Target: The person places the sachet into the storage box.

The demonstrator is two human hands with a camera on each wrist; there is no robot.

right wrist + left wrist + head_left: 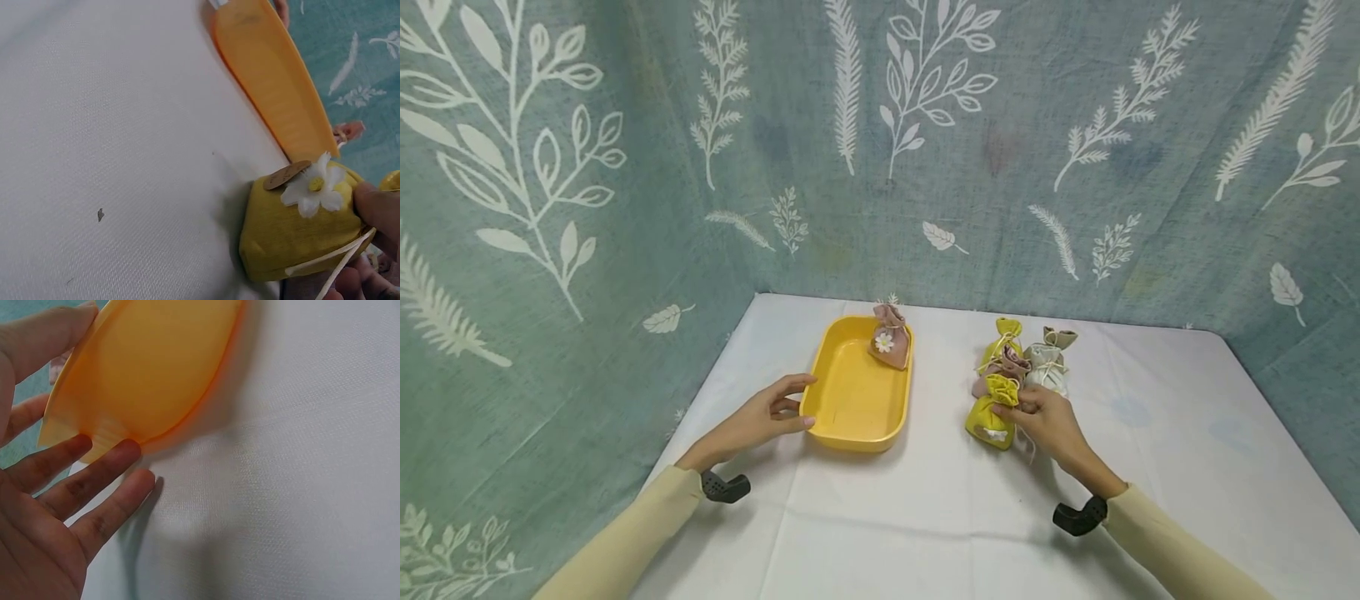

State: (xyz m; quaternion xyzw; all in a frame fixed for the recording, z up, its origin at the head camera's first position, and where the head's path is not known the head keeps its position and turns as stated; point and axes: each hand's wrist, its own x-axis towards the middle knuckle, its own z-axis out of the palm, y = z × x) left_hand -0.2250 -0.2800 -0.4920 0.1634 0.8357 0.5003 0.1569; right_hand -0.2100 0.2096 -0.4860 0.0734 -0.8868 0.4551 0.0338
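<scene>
Left hand [772, 412] is loosely spread, touching the yellow tray [852, 408], probably steadying it, while the right hand [1051, 421] pinches a yellow pouch [983, 418] near its neck, seemingly the handiest grip, off the tray's 3-to-4 o'clock side.

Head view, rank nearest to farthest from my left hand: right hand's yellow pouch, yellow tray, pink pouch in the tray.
1. Yellow tray, touching the left hand.
2. Pink pouch, tray's far right corner.
3. Yellow pouch, in the right hand.
</scene>
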